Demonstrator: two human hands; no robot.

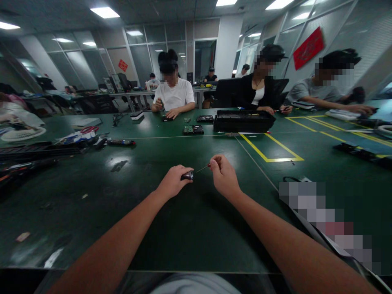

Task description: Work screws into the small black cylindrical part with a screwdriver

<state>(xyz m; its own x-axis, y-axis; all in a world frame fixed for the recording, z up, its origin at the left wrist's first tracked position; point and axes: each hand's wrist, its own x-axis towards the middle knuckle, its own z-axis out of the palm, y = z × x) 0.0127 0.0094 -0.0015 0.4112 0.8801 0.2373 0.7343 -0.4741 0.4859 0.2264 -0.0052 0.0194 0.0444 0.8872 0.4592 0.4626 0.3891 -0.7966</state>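
My left hand (173, 180) is closed around a small dark cylinder (187, 175), whose shiny end faces right. The cylinder's exact kind is not clear from here. In my right hand (224, 174) is a thin screwdriver (202, 168), pinched by its reddish handle between thumb and fingers. Its slim metal shaft points left and slightly down, with the tip just short of the cylinder's shiny end. Both hands are over the middle of the green table (183, 228). Most of the screwdriver's handle is hidden by my fingers.
Across the table, a person in a white shirt (179, 92) works on a small dark device. A long black casing (245, 121) and a green circuit board (193, 130) lie ahead. Tools, among them red-handled scissors (89, 130), are piled left. Yellow tape (269, 159) marks the right side.
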